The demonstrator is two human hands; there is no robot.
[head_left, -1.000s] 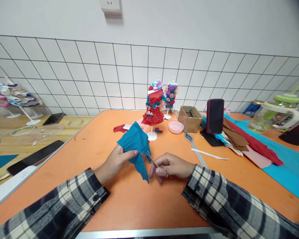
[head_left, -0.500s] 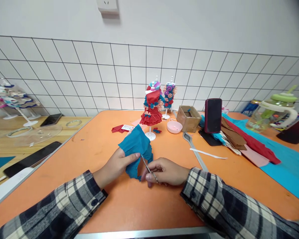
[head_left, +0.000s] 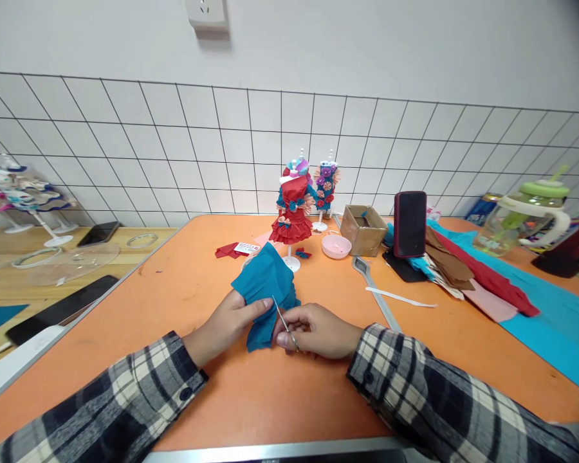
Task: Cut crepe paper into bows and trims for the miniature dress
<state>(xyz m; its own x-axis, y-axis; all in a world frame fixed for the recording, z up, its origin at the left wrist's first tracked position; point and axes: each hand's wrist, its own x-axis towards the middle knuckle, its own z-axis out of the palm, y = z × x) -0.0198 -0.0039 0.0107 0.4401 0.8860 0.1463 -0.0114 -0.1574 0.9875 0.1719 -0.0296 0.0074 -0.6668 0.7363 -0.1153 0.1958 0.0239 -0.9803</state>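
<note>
A piece of teal crepe paper (head_left: 265, 273) is pinched between the thumb and fingers of my left hand (head_left: 234, 316), above the front middle of the table. My right hand (head_left: 318, 329) is closed around the handles of small scissors (head_left: 286, 328). Their blades point up and to the left, lying against the paper close to my left thumb. Part of the paper hangs below the blades, beside my right fingers. Beyond my hands stands a small dress form in a red ruffled dress (head_left: 293, 206) with teal bows.
A second dress form (head_left: 327, 186), a pink bowl (head_left: 336, 247) and a cardboard box (head_left: 363, 231) stand at the back. To the right are an upright phone (head_left: 410, 225), grey tweezers (head_left: 375, 289), a white strip (head_left: 400, 296), crepe paper sheets (head_left: 550, 328) and a jug (head_left: 521, 212).
The scissors and my right hand have shifted slightly left, closer to my left hand. The gap seen between the paper's hanging parts is now closed up or covered.
</note>
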